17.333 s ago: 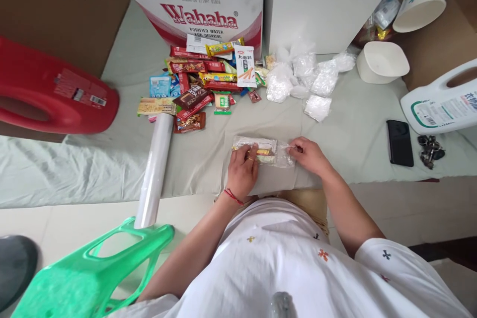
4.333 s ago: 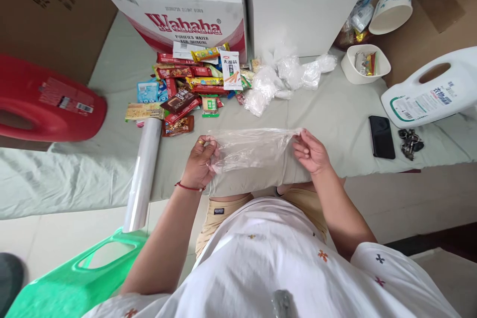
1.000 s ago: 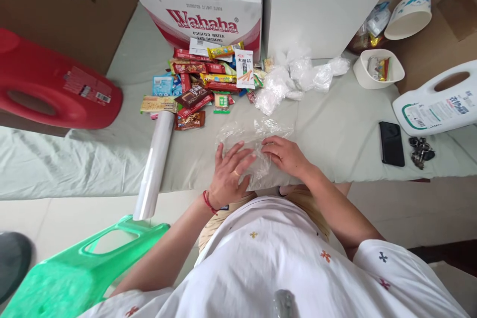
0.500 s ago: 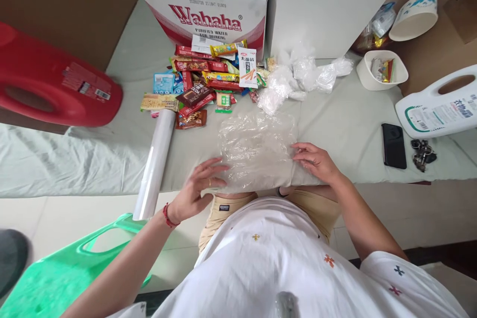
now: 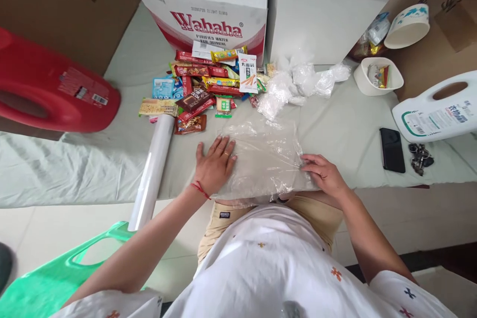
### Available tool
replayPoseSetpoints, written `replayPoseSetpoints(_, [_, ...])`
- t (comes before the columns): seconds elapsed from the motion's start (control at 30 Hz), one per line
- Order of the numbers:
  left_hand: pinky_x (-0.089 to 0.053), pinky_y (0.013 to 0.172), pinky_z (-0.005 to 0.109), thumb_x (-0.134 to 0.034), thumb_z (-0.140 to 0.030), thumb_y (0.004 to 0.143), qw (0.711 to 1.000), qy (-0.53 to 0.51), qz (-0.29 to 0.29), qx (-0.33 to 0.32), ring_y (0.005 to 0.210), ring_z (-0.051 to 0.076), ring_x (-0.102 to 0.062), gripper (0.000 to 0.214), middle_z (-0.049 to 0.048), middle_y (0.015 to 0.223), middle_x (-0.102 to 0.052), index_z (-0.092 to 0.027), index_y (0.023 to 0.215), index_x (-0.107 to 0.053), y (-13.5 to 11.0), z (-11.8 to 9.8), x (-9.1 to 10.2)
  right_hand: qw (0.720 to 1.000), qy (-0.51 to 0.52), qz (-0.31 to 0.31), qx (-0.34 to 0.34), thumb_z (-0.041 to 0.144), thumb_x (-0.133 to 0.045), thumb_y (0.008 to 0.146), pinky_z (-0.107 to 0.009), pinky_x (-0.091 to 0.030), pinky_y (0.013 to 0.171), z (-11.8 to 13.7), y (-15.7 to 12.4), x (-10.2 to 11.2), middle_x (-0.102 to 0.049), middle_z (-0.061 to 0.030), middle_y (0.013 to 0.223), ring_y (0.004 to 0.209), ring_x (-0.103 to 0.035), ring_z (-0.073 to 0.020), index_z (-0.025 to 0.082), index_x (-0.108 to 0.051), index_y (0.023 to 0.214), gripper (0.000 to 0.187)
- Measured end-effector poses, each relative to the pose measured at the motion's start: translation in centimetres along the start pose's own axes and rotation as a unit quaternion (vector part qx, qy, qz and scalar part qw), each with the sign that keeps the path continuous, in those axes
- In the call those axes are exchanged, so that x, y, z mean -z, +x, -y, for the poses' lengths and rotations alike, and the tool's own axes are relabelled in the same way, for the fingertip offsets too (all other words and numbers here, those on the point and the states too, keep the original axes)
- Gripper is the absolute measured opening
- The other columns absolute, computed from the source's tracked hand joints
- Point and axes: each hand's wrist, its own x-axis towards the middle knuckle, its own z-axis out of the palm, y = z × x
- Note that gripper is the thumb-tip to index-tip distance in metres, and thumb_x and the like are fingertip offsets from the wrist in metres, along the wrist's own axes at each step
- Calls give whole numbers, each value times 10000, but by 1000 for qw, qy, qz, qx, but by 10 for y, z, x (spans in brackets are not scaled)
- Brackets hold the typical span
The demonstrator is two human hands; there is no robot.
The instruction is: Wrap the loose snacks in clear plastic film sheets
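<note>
Cloth-covered table (image 5: 346, 146) with a clear plastic sheet (image 5: 264, 156) spread at the middle of its near edge, the left hand (image 5: 215, 166) and right hand (image 5: 324, 174) touching it.

Along the far edge stand a plain white box (image 5: 320, 30) and a carton (image 5: 208, 20) printed "Wahaha"; a red jug (image 5: 52, 79) is on the left part. A heap of bright snack packs (image 5: 201, 84) lies before the carton. The sheet, wrinkled and see-through, reaches slightly over the near edge. The left hand rests palm down, fingers extended and apart on its left side. The right hand curves inward, fingers close together at its right side; whether they pinch it cannot be told. Toward the far right corner, an upright white bowl (image 5: 383, 90) holds small wrapped packets (image 5: 379, 75).
</note>
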Motion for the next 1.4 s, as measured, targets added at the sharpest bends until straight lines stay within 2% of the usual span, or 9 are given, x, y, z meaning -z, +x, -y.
replayPoseSetpoints(0.17, [-6, 1250, 695, -386, -400, 1057, 1000, 12, 13, -4, 1548, 353, -381, 553, 126, 1672, -403, -297, 1597, -441, -6, 21, -6, 987, -41, -125, -93, 111, -506, 873, -405, -614, 828, 13, 30, 22, -739, -46, 1198, 1007, -716, -231, 290, -789, 978, 351])
replayPoseSetpoints(0.33, [29, 1255, 698, -393, -480, 1055, 998, 45, 34, -14, 1573, 349, -335, 615, 124, 1696, -347, -289, 1639, -363, -6, 18, -5, 982, -69, -163, -64, 340, -515, 1005, -399, -585, 881, 53, 183, -4, -735, -82, 1111, 981, -701, -246, 242, -700, 1165, 263])
replayPoseSetpoints(0.47, [-1, 1261, 705, -369, -530, 1056, 995, 76, 55, -13, 1585, 347, -309, 650, 115, 1710, -310, -277, 1653, -329, -6, 18, -2, 966, -180, -112, -149, 561, -550, 994, -548, -530, 991, 63, 310, -52, -643, -221, 1293, 1218, -626, -382, 138, -499, 1419, 602])
replayPoseSetpoints(0.6, [-21, 1268, 697, -368, -537, 1056, 996, 76, 49, -13, 1581, 344, -318, 645, 108, 1705, -319, -297, 1653, -327, -7, 18, -2, 940, -248, -51, -230, 446, -726, 899, -530, -518, 996, 63, 367, -71, -633, -259, 1305, 1215, -622, -396, 70, -507, 1389, 656])
replayPoseSetpoints(0.7, [-11, 1272, 688, -367, -535, 1059, 997, 70, 43, -15, 1580, 335, -321, 638, 106, 1703, -323, -295, 1649, -338, -8, 18, -3, 932, -292, -43, -212, 289, -713, 864, -466, -526, 944, 68, 362, -58, -659, -231, 1278, 1143, -642, -368, 94, -604, 1300, 490])
replayPoseSetpoints(0.83, [16, 1274, 682, -363, -536, 1064, 997, 66, 37, -17, 1582, 325, -318, 635, 108, 1703, -321, -273, 1642, -355, -8, 18, -3, 948, -291, -38, -124, 239, -595, 888, -408, -504, 866, 85, 311, -27, -723, -162, 1092, 1011, -646, -328, 154, -734, 1109, 275])
replayPoseSetpoints(0.97, [40, 1279, 668, -361, -534, 1068, 997, 61, 35, -17, 1584, 316, -316, 628, 109, 1702, -325, -265, 1635, -370, -8, 19, -3, 985, -124, 66, -104, 228, -604, 850, -298, -450, 683, 99, 240, -4, -723, -42, 880, 717, -599, -187, 197, -789, 1072, 291])
replayPoseSetpoints(1.1, [53, 1280, 669, -375, -533, 1065, 998, 53, 33, -16, 1579, 316, -329, 627, 105, 1696, -343, -262, 1631, -379, -8, 18, -3, 977, 33, 162, -131, 352, -658, 858, -244, -315, 524, 103, 193, 9, -570, 27, 650, 531, -395, -103, 190, -802, 1094, 320])
replayPoseSetpoints(1.4, [43, 1287, 659, -447, -443, 1015, 998, 31, 45, -13, 1574, 331, -337, 685, 118, 1691, -346, -223, 1653, -332, -7, 20, 2, 930, 84, 357, 23, 263, -639, 933, -251, -496, 721, 121, 187, 1, -745, -61, 1003, 826, -662, -157, 202, -787, 1133, 256])
